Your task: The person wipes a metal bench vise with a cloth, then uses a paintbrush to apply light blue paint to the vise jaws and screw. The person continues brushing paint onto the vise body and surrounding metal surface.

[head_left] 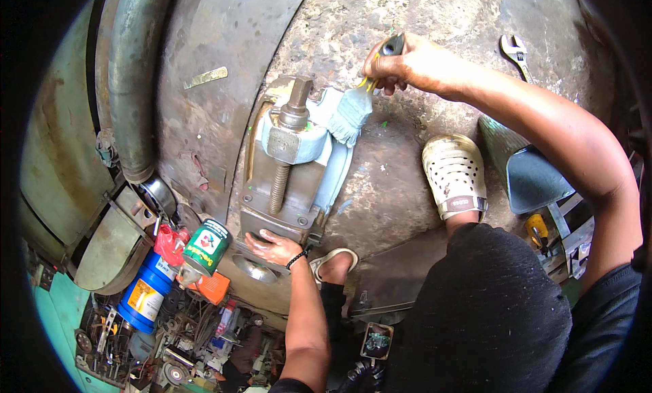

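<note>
A heavy machine vise [288,179] stands before me, its threaded screw and flat top bare metal. Light blue paint covers its screw block and far side. In my right hand [404,67] is a paintbrush [353,111], gripped near the base of its dark handle. Its blue-coated bristles touch or hang right beside the painted side of the vise; I cannot tell which. My left hand [275,248] lies against the near end of the vise, with fingers stretched out and nothing held. A black bead bracelet [297,259] circles that wrist.
An adjustable wrench [516,53] lies at the far right. On the left are a thick metal pipe [132,74], a green paint can [208,247] and a blue bucket [146,294]. My clogs [455,172] flank the work. Tools and parts [176,355] clutter the lower left.
</note>
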Demonstrator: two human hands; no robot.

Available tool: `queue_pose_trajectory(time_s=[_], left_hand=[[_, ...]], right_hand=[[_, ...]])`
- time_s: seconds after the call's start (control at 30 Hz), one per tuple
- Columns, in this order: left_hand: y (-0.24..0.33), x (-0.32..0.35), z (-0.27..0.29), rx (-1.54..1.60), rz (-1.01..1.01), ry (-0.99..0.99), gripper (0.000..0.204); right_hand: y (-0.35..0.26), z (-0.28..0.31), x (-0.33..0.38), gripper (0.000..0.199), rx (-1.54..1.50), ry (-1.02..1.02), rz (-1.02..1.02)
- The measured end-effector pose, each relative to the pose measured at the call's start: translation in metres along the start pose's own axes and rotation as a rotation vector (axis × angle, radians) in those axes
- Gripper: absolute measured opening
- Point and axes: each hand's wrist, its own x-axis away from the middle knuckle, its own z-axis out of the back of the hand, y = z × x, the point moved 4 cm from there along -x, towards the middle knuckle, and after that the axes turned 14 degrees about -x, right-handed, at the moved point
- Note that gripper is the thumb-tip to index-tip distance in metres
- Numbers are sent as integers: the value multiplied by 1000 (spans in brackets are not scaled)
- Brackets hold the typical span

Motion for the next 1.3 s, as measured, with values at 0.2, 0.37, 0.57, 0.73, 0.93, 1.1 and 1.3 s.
queue_pose_trajectory(time_s=[0.2,0.37,0.57,0.73,0.93,1.1,1.3], left_hand=[[-3,0,-2,43,-10,5,55],[-5,-1,-3,42,-16,1,54],[-6,-1,-5,50,-28,30,53],[-6,-1,-6,63,-29,33,51],[-7,-2,-7,50,-41,-3,56],[-8,-2,-8,65,-33,-14,56],[-8,-2,-7,58,-44,-16,56]], right_hand=[[1,-8,-13,24,-60,209,88],[22,-23,-20,27,-224,325,98],[41,-34,-31,27,-469,285,9],[49,-36,-41,26,-511,149,-70],[59,-34,-35,22,-538,96,-186],[63,-27,-29,21,-546,92,-204],[62,-25,-25,21,-508,98,-186]])
